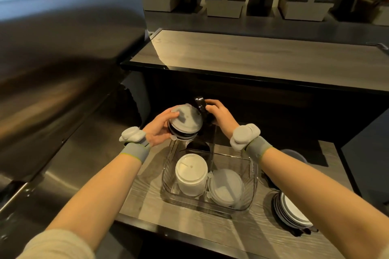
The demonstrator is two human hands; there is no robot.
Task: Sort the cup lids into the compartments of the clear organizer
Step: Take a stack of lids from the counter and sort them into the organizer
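left hand (159, 128): curled round the near-left side of the mixed lid stack (185, 121), thumb across the top; firm hold, stack in the air.
mixed lid stack: translucent lid on top, dark lids under it; tilted toward the camera, above the back-left corner of the clear organizer (189, 202).
black lid (200, 103): up on edge at the stack's far-right rim; touching it or just free, cannot tell.
right hand (221, 114): fingertips pinched on the black lid, other fingers curled in behind it.
clear organizer: on the wood-grain surface (147, 195), directly below both hands.
compartments: back-left holds black lids (197, 147); front-left holds white lids (191, 174); front-right holds translucent lids (226, 187); back-right dark, contents unclear.
unsorted pile (292, 212): on the surface to the right of the organizer, apart from its wall; mixed dark and light rims, leaning.
step in hand: probably peeling one black lid off the held stack to sort by type.
next move: free the lid cleanly, turn it flat, lower it onto the black lids in back-left; hold the stack steady with the left hand meanwhile.
watch: nested lids likely to cling, so a second one may lift along with it.
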